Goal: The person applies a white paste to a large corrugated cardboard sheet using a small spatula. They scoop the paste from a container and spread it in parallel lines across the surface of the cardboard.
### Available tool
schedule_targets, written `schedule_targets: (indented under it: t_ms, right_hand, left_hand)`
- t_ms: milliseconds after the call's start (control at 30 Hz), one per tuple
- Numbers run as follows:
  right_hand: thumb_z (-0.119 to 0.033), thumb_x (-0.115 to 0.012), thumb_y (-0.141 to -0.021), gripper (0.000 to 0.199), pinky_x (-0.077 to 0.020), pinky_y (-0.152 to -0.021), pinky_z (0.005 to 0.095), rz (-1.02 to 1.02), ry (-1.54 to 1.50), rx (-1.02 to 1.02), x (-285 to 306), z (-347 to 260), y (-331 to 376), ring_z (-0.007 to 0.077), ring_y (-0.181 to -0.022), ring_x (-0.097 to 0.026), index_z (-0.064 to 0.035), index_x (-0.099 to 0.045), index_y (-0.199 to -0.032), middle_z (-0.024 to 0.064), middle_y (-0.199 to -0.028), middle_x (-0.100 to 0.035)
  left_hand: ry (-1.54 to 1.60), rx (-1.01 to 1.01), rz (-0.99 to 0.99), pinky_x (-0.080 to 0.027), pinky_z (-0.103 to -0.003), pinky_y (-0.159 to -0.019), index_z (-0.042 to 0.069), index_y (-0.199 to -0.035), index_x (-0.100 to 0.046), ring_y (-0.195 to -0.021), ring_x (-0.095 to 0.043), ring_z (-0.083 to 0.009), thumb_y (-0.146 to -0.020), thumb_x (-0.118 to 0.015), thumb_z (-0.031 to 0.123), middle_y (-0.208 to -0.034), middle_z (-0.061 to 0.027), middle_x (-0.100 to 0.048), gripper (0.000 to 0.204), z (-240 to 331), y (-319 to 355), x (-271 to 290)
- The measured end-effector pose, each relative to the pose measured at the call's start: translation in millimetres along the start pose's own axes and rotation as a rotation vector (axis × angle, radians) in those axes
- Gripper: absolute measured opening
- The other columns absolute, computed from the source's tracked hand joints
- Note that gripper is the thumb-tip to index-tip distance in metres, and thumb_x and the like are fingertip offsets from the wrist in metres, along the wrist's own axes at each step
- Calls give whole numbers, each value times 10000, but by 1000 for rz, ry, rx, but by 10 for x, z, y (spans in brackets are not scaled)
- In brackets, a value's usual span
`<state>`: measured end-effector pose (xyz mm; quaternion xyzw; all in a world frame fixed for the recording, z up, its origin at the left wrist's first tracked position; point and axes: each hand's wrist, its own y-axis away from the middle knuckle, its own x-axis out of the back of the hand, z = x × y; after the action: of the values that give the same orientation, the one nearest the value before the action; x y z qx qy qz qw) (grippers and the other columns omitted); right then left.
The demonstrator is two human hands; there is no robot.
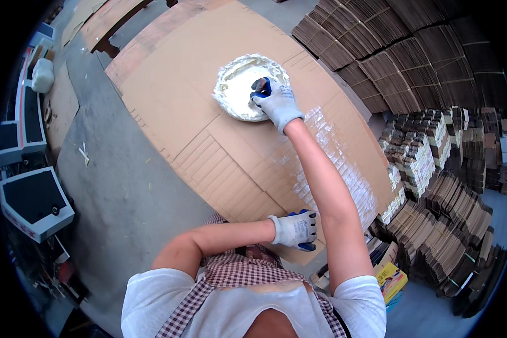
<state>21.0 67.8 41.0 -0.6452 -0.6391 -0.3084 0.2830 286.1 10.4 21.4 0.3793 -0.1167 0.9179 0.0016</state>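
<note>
A round basin of thick white paste, its rim crusted with the same stuff, stands on a large brown cardboard sheet. My right hand, in a pale glove with blue palm, reaches over the basin's right side. Its fingers are wrapped round what looks like a brush, whose lower end is in the paste. My left hand, gloved alike, is closed with curled fingers at the cardboard's near edge; whatever it holds is hidden. White paste streaks cover ridged pieces on the right of the sheet, partly behind my right forearm.
Tied stacks of flat brown cardboard rise at the far right. More bundles and white-edged piles stand nearer on the right, beside a yellow box. Machine housings line the left. A wooden pallet lies beyond.
</note>
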Motion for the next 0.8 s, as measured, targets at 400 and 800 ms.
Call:
schedule_targets:
  t_ms: [400, 800]
  right_hand:
    - [-218, -794, -764, 315, -534, -714, 330, 55, -326, -222, 201, -436, 115, 222, -771, -673, -43, -667, -993, 102, -888, -697]
    - [-336, -643, -941, 187, -536, -521, 288, -59, -2151, -402, 440, 1039, 876, 180, -600, -661, -167, -671, -866, 32, -699, -689]
  left_hand:
    - [-6, 66, 18, -429, -428, -788, 125, -803, -681, -862, -573, -278, -902, -544, 415, -842, -75, -642, 336, -42, 201, 133]
    - [124, -83, -66, -392, -448, -904, 175, -989, -648, -1033, -547, -298, -907, -520, 376, -1083, -71, -621, 252, 139, -168, -287]
